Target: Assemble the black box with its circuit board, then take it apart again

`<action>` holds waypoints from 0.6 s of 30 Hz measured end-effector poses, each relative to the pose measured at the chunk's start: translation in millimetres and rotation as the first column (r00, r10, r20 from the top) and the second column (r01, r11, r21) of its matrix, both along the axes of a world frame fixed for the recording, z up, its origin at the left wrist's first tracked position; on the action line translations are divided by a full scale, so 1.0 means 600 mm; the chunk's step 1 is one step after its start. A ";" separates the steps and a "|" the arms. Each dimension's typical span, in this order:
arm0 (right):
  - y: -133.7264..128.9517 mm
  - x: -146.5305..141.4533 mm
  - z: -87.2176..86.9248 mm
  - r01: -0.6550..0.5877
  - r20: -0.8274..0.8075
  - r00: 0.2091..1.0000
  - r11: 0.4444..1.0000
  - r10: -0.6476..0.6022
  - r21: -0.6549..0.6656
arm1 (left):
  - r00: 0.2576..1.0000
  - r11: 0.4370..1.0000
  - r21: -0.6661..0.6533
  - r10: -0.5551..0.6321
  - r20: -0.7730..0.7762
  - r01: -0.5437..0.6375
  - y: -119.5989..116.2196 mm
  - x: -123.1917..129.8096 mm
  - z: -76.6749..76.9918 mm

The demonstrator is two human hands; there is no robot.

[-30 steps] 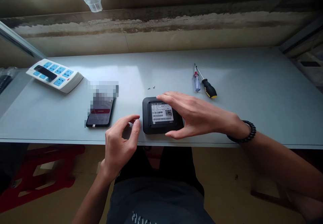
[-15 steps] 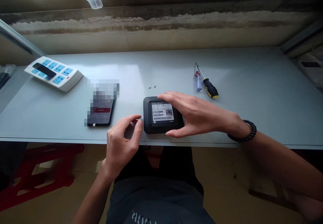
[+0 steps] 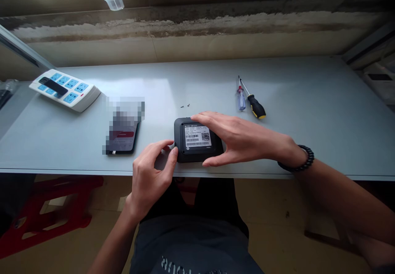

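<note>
A flat black electronic box [image 3: 180, 154] lies on the table with its white label, barcodes and QR code facing up. Across its right side spans my right hand [image 3: 240, 139], fingers at the back edge and thumb at the front edge, gripping it. My left hand [image 3: 152, 169] is at the box's left side; its thumb tip touches the edge, and a gap shows between thumb and curved forefinger, with nothing held. Behind the box lie two small screws [image 3: 185, 105]. Farther right are a clear-handled screwdriver [image 3: 241, 100] and a black-and-yellow screwdriver [image 3: 256, 107].
On the pale table [image 3: 296, 101], a partly blurred phone [image 3: 123, 140] lies left of my left hand. A white power strip [image 3: 66, 89] with a dark slim object [image 3: 53, 86] on top is at the far left. A red stool [image 3: 58, 208] stands below.
My left hand has moved slightly right, its thumb now against the box's left edge. My right hand keeps its place on the box. The whole view has shifted slightly.
</note>
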State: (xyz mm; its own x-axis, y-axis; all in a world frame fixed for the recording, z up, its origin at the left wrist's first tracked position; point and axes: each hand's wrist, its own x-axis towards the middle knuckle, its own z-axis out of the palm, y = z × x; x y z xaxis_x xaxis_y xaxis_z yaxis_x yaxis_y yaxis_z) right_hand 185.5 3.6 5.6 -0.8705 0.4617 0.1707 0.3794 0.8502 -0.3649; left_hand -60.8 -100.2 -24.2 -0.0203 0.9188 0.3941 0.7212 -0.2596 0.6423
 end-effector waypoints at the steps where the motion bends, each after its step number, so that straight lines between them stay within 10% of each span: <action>1: 0.000 0.000 0.000 -0.004 -0.005 1.000 1.000 0.004 0.006 | 1.000 1.000 0.002 -0.002 -0.003 0.002 0.000 0.000 0.000; 18: 0.010 0.005 -0.003 -0.060 -0.044 0.997 0.997 0.057 -0.056 | 0.999 0.999 0.028 -0.021 -0.037 0.022 -0.002 0.004 -0.001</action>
State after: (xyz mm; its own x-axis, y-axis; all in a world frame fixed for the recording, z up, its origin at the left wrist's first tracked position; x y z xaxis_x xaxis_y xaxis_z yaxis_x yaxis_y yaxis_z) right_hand 188.4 9.4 4.0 -0.8890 0.4201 0.1823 0.3127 0.8476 -0.4286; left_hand -58.1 -101.3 -24.8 0.0140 0.9075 0.4198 0.7386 -0.2924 0.6075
